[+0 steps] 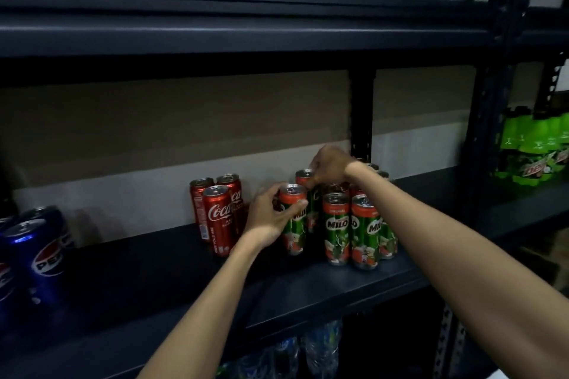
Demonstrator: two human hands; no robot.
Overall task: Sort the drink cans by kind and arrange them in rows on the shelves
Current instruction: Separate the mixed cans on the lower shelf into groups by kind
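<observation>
Two tall green Milo cans (295, 221) stand mid-shelf (184, 280): left hand (271, 218) grasps the front one's upper body, right hand (329, 168) pinches the rear can's (303, 175) rim. Rigid, smooth, probably full; grip the sides.

Dark shelf (184, 274), Pepsi cans (34, 255), Coca-Cola cans (217, 218), Milo cans (351, 228)
</observation>
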